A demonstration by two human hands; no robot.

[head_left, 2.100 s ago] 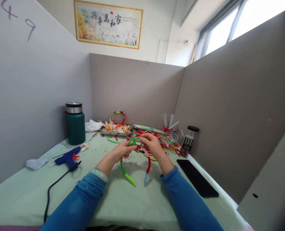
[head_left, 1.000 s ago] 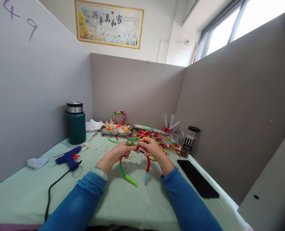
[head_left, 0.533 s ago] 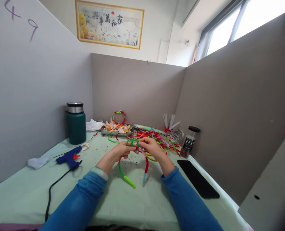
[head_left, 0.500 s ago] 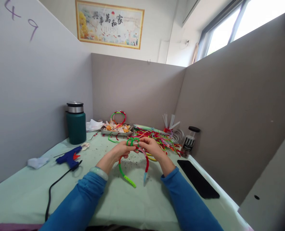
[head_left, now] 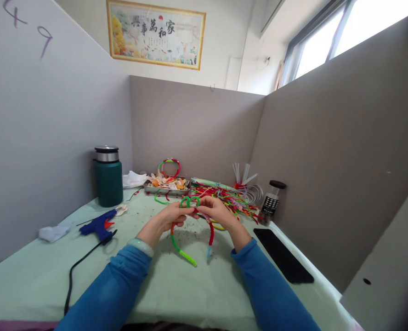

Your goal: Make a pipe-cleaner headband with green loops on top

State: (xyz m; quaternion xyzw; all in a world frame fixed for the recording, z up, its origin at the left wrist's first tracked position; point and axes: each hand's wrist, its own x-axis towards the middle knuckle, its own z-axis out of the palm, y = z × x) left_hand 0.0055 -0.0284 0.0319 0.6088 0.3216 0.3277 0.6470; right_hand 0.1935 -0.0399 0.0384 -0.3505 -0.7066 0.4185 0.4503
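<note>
Both of my hands meet above the middle of the table. My left hand [head_left: 171,217] is closed on the top of a headband [head_left: 178,246] wrapped in green, red and orange fuzzy stems. Its two ends hang down toward the table. My right hand [head_left: 217,209] pinches the same headband from the right side, fingers pressed together. A green pipe cleaner loop [head_left: 189,200] sticks up between the fingertips of both hands.
A blue glue gun [head_left: 97,227] with a black cord lies at the left, a green thermos [head_left: 107,176] behind it. At the back stand a metal tray [head_left: 166,185] of scraps, a pile of coloured pipe cleaners [head_left: 229,197] and a jar [head_left: 270,198]. A black phone [head_left: 281,254] lies at right.
The hands have stayed together over the same spot, with small finger shifts on the green loop. The headband's hanging ends have swung slightly.
</note>
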